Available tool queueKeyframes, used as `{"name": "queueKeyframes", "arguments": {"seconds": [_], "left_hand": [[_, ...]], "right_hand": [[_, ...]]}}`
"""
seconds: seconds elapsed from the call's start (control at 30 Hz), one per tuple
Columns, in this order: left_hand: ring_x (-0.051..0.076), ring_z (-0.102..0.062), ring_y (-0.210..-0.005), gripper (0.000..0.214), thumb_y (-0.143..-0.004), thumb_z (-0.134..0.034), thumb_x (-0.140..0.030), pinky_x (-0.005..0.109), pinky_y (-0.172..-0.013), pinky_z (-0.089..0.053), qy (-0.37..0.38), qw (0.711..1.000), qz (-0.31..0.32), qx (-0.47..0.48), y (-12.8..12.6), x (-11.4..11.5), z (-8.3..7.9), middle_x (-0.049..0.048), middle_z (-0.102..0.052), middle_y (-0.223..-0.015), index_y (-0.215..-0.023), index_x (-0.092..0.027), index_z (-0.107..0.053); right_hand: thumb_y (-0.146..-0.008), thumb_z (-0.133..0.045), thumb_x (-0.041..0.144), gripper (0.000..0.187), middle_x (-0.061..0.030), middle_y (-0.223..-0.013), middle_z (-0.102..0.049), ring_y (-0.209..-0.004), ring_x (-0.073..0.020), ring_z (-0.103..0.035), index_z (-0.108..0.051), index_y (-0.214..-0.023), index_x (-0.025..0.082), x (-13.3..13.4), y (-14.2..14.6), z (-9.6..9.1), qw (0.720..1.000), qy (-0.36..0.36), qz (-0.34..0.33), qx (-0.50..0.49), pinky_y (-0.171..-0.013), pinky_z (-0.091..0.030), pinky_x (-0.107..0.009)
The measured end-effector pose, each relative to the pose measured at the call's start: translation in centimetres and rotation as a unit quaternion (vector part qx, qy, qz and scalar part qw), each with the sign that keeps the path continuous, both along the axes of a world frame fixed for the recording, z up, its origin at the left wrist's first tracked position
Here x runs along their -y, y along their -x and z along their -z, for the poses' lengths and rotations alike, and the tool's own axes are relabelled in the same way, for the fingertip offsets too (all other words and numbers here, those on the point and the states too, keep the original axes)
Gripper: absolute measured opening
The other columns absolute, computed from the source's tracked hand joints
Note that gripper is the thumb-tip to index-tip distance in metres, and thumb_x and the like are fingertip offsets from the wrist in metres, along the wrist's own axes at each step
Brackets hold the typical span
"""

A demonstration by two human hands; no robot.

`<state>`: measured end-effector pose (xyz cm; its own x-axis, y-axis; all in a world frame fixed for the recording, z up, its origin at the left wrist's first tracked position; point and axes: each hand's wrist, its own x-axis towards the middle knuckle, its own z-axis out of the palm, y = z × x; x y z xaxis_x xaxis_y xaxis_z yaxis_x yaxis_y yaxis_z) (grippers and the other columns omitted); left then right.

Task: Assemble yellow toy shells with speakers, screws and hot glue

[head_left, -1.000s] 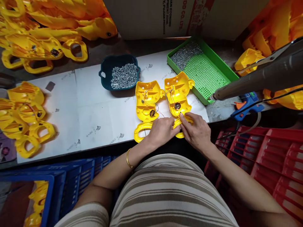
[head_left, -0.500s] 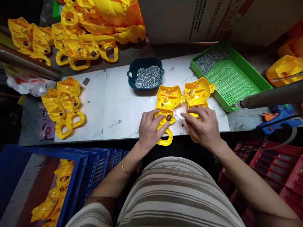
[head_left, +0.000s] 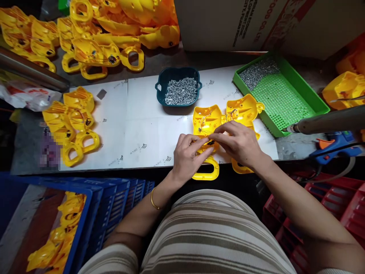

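A yellow plastic shell half (head_left: 207, 116) lies with its hollow side up at the front edge of the table, its loop handle (head_left: 205, 175) jutting out over the edge. Thin wires (head_left: 203, 130) run inside it, and a dark round part sits in its lower section. My left hand (head_left: 186, 158) grips the shell's lower left side, thumb and fingers around the dark part. Pinched fingertips of my right hand (head_left: 238, 144) meet the wires beside that part; their very ends are hidden. A second yellow shell half (head_left: 243, 108), also wired, lies partly under my right hand.
A dark teal basket (head_left: 161, 99) of small metal screws stands behind the shells. To the right are a green tray (head_left: 312, 91) with more screws and a blue glue gun (head_left: 333, 150). Yellow shells (head_left: 81, 114) lie at left; others are heaped behind. Blue crates (head_left: 114, 205) flank me.
My right hand has moved left from the second shell to the first one, its fingertips now close to my left hand's. The first shell has shifted slightly right in the view.
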<state>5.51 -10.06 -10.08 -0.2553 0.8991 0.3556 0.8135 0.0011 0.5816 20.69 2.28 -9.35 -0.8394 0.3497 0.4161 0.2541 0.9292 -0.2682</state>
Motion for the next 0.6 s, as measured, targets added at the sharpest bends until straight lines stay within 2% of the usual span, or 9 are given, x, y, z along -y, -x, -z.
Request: {"name": "queueKeyframes", "arguments": {"seconds": [0.13,0.2,0.23,0.3,0.37,0.4,0.47,0.6], "left_hand": [[0.015,-0.056,-0.071,0.009,-0.083,-0.07,-0.026,0.028,-0.07,-0.046,0.021,0.992,0.006,0.125,-0.3,-0.8,-0.6,0.0025,-0.069,-0.073,-0.08,-0.02,-0.075],[0.013,-0.057,-0.067,0.01,-0.079,-0.073,-0.028,0.027,-0.068,-0.047,0.053,0.962,-0.027,0.266,-0.3,-0.9,-1.1,0.0022,-0.071,-0.075,-0.076,-0.019,-0.074],[0.012,-0.058,-0.065,0.013,-0.076,-0.075,-0.031,0.026,-0.066,-0.048,0.071,0.931,-0.048,0.355,-0.2,-0.9,-1.3,0.0021,-0.071,-0.075,-0.075,-0.018,-0.074],[0.009,-0.057,-0.059,0.021,-0.07,-0.08,-0.036,0.022,-0.058,-0.047,0.104,0.844,-0.085,0.52,0.0,-0.9,-1.6,0.0011,-0.07,-0.072,-0.076,-0.017,-0.074],[0.005,-0.05,-0.05,0.027,-0.066,-0.083,-0.039,0.017,-0.049,-0.04,0.12,0.77,-0.103,0.619,0.3,-0.7,-1.8,-0.0018,-0.065,-0.063,-0.074,-0.016,-0.073],[0.003,-0.045,-0.047,0.028,-0.064,-0.084,-0.039,0.015,-0.045,-0.035,0.121,0.75,-0.109,0.642,0.4,-0.6,-1.9,-0.0035,-0.061,-0.059,-0.072,-0.015,-0.072],[0.001,-0.039,-0.045,0.029,-0.063,-0.086,-0.038,0.013,-0.042,-0.03,0.114,0.738,-0.116,0.655,0.5,-0.5,-1.9,-0.005,-0.055,-0.055,-0.07,-0.014,-0.071],[0.001,-0.04,-0.045,0.03,-0.063,-0.086,-0.038,0.013,-0.042,-0.029,0.117,0.741,-0.116,0.651,0.5,-0.2,-1.7,-0.0038,-0.056,-0.057,-0.069,-0.013,-0.071]], "right_hand": [[-0.093,-0.051,0.022,0.021,-0.0062,-0.086,-0.07,-0.079,-0.018,-0.059,-0.071,-0.1,0.02,0.3,0.7,-0.8,0.999,0.001,-0.009,-0.034,-0.067,-0.044,-0.031],[-0.092,-0.052,0.019,0.021,-0.0078,-0.091,-0.07,-0.083,-0.018,-0.062,-0.069,-0.105,0.018,0.9,0.7,-1.2,0.996,0.031,0.01,-0.077,-0.071,-0.047,-0.03],[-0.092,-0.053,0.018,0.02,-0.0085,-0.092,-0.071,-0.085,-0.018,-0.063,-0.068,-0.106,0.017,1.4,0.6,-1.2,0.993,0.054,0.028,-0.101,-0.074,-0.049,-0.03],[-0.09,-0.057,0.019,0.019,-0.0088,-0.095,-0.071,-0.088,-0.0184,-0.064,-0.067,-0.106,0.018,2.7,0.3,-1.2,0.985,0.092,0.062,-0.134,-0.078,-0.051,-0.031],[-0.089,-0.06,0.021,0.021,-0.0087,-0.099,-0.071,-0.091,-0.0195,-0.066,-0.066,-0.109,0.02,4.0,0.2,-0.8,0.98,0.121,0.074,-0.136,-0.08,-0.053,-0.033],[-0.089,-0.06,0.022,0.024,-0.0091,-0.102,-0.07,-0.093,-0.02,-0.066,-0.065,-0.113,0.021,4.6,0.3,-0.5,0.978,0.136,0.074,-0.137,-0.081,-0.053,-0.034],[-0.089,-0.061,0.021,0.029,-0.0102,-0.105,-0.069,-0.097,-0.0199,-0.066,-0.062,-0.118,0.021,5.5,0.4,-0.1,0.969,0.177,0.072,-0.156,-0.083,-0.055,-0.035],[-0.086,-0.063,0.016,0.03,-0.0077,-0.1,-0.069,-0.093,-0.0163,-0.066,-0.063,-0.116,0.021,5.8,0.6,0.0,0.943,0.26,0.057,-0.202,-0.083,-0.057,-0.031]]}}
